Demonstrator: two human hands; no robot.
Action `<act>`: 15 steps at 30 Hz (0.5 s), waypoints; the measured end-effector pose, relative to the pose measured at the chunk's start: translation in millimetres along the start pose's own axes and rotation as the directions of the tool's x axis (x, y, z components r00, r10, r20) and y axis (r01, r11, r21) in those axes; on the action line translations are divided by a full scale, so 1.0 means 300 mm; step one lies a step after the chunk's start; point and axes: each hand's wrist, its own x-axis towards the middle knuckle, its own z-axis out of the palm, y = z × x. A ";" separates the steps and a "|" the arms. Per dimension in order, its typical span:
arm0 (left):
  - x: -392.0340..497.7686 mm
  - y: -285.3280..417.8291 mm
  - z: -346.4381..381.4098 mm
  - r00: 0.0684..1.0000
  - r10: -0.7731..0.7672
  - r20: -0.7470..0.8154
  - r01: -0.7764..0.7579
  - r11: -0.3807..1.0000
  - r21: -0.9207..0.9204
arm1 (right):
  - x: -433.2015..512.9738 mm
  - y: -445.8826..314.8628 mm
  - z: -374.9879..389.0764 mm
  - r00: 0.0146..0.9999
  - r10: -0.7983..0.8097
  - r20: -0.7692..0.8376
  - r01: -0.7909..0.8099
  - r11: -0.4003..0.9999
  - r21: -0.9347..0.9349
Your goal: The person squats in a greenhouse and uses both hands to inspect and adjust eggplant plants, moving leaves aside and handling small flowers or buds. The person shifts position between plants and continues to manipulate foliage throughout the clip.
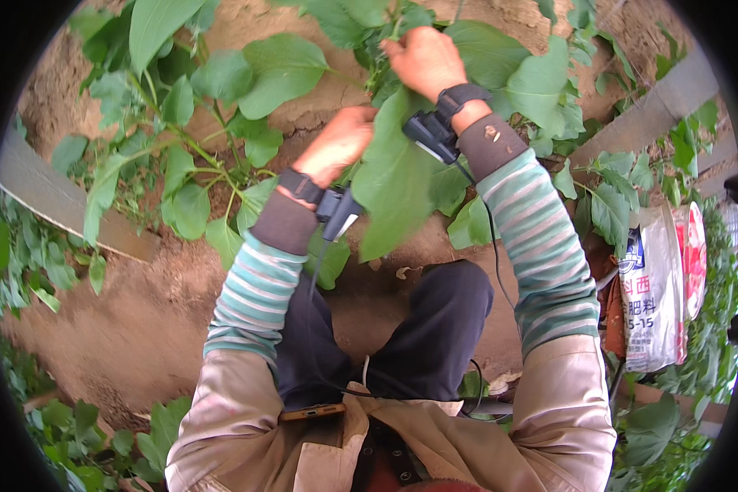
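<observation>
My right hand [426, 61] is at the top of a broad-leaved green plant, its fingertips against the upper stem [396, 27]; whether they hold it is not plain. My left hand [339, 142] is lower and to the left, its fingers passing behind a large drooping leaf [393, 178], so what they touch is hidden. Each wrist wears a black strap with a small device, the right one [432, 132] and the left one [338, 209], with thin cables running down the sleeves. Another leafy plant [190, 144] grows just left of my left hand.
Bare soil [129, 326] lies around my bent knees [452, 301]. A white printed sack [652, 289] stands at the right. Grey strips cross the ground at left [67, 190] and upper right [658, 101]. A phone [312, 412] sticks out at my jacket front. More foliage lines both sides.
</observation>
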 end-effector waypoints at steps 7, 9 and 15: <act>-0.036 -0.062 0.173 0.985 0.161 -0.056 -0.153 0.690 -0.707 | 0.124 0.082 0.050 0.998 -0.063 0.022 0.063 0.998 0.013; -0.032 -0.082 0.166 0.987 0.163 -0.015 -0.149 0.859 -0.489 | 0.115 0.094 0.041 0.987 0.072 0.141 -0.114 0.941 0.318; -0.025 -0.142 0.123 0.939 0.344 -0.012 -0.343 0.939 0.029 | 0.071 0.097 -0.007 0.934 0.186 0.305 -0.332 0.769 0.547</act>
